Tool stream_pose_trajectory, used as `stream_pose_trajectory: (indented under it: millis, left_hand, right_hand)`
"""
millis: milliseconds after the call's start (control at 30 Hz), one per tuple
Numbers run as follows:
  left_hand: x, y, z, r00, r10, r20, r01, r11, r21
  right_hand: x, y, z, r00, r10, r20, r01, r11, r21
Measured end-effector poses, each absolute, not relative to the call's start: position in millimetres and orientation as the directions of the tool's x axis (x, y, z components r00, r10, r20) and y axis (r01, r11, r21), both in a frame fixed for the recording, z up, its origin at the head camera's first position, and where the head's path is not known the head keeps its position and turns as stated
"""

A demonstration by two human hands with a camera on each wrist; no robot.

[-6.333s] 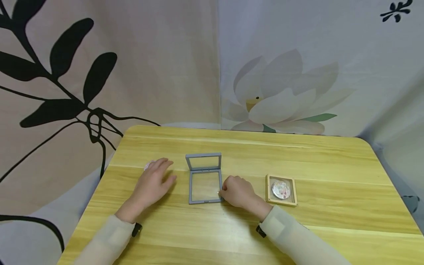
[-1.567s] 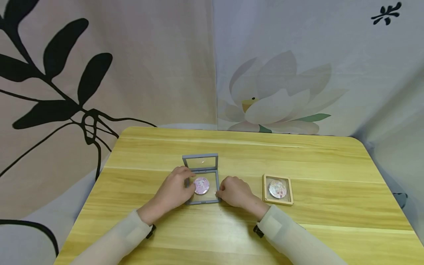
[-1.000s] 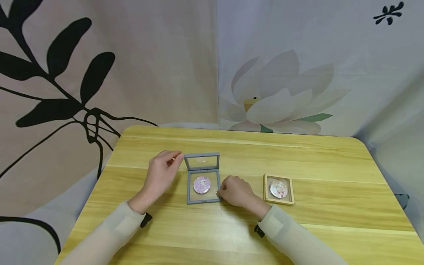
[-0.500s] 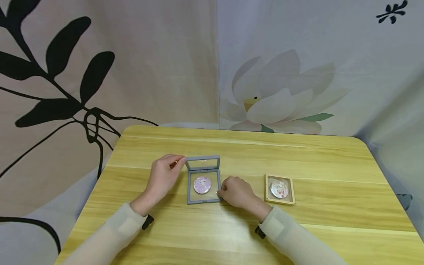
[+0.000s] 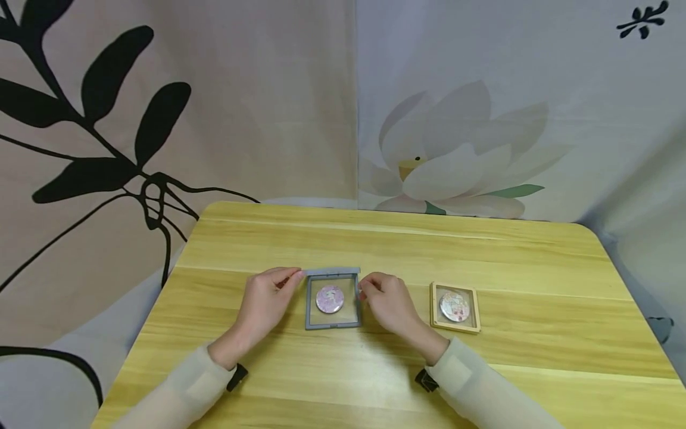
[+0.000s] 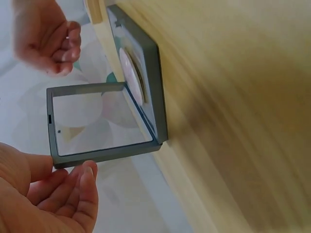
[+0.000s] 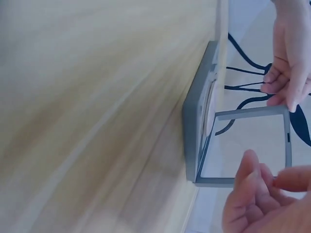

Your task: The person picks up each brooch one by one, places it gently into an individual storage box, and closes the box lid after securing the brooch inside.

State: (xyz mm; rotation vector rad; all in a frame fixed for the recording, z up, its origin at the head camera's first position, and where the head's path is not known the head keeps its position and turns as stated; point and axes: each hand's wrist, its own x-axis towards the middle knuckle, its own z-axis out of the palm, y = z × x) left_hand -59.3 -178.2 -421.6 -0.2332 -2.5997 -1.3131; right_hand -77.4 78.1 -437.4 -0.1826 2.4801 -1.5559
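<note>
A grey square display case [image 5: 333,326] with clear film lies on the table, its hinged lid [image 5: 332,271] standing up from the back edge. On the film of the base rests a round pink-purple badge [image 5: 329,299]. My left hand [image 5: 266,301] pinches the lid's upper left corner between thumb and fingers, as the left wrist view also shows. Beside the lid's right side hovers my right hand [image 5: 390,302], fingers loosely bent and holding nothing; the left wrist view shows this hand [image 6: 46,39] apart from the lid.
To the right sits a light wooden frame [image 5: 433,307] holding another round patterned badge [image 5: 455,307]. Both lie on a wooden table [image 5: 514,387]. A curtain [image 5: 300,107] printed with leaves and a flower hangs behind the far edge.
My left hand brought the badge from the left onto the case's film, then took the lid's corner. The lid has swung forward. My right hand left the base's right edge and rose towards the lid.
</note>
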Motion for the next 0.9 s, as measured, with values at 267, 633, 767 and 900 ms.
stream_pose_trajectory:
  millis: [267,633,767,900]
  left_hand:
    - [-49,-177,-429,-0.950,0.065,0.305,0.286,0.573,0.768]
    - [-34,-172,-436,-0.953,0.077,0.293,0.284,0.567,0.773]
    - [-27,-170,-441,-0.956,0.089,0.281,0.279,0.578,0.766]
    - [-22,-167,-445,-0.970,0.087,0.225,0.233,0.575,0.784]
  right_hand:
    - [-73,79,-437,-0.970,-0.215,-0.114,0.016,0.410,-0.912]
    - [-67,82,-437,-0.965,-0.232,-0.118,-0.003,0.462,-0.887]
    - [-64,83,-437,-0.958,-0.254,-0.132,-0.016,0.509,-0.860]
    - [-62,85,-439,-0.941,-0.310,-0.134,-0.093,0.620,-0.779]
